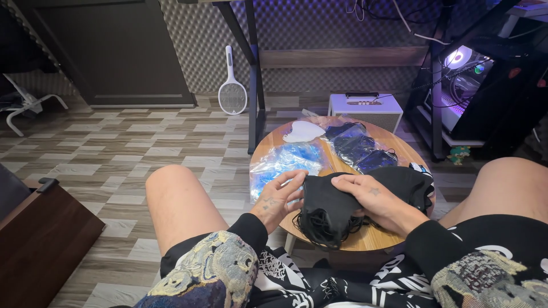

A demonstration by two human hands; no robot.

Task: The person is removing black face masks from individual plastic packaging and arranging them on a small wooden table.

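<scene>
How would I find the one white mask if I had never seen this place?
Look at the small round wooden table between the person's knees. At its far edge, beyond the left hand and right hand holding black masks, lies the white mask. It is the only white thing there; its neighbours are blue or dark, in clear bags.

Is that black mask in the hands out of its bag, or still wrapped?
Out of its bag. The black mask lies bare on the round table, pinched between left hand and right hand, no plastic over it.
</scene>
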